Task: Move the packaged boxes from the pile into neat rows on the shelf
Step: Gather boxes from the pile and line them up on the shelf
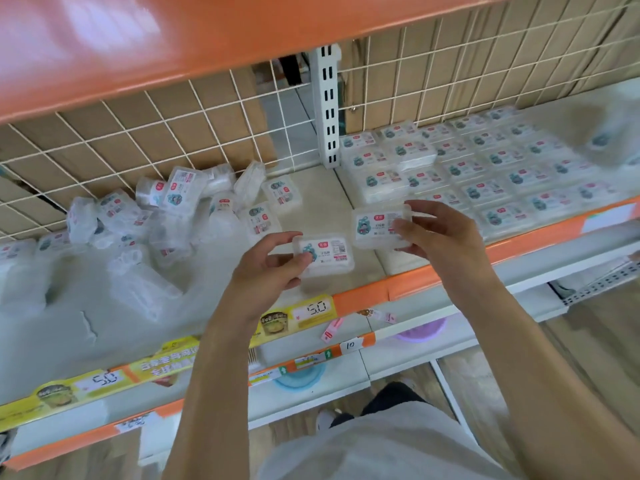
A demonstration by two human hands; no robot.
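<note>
A loose pile of small clear plastic boxes (pixel 180 209) with white labels lies at the back left of the shelf (pixel 322 181). On the right half, the same boxes stand in neat rows (pixel 485 174). My left hand (pixel 266 271) grips one box (pixel 327 254) by its left end, just above the shelf's front. My right hand (pixel 436 233) pinches a second box (pixel 375 226) by its right end, held near the front left corner of the rows.
A crumpled clear plastic bag (pixel 69 306) covers the shelf's left front. A wire grid back (pixel 173 133) and a white upright post (pixel 327 105) stand behind. An orange shelf (pixel 173 39) hangs overhead. Price tags line the orange front edge (pixel 346 299). Lower shelves sit below.
</note>
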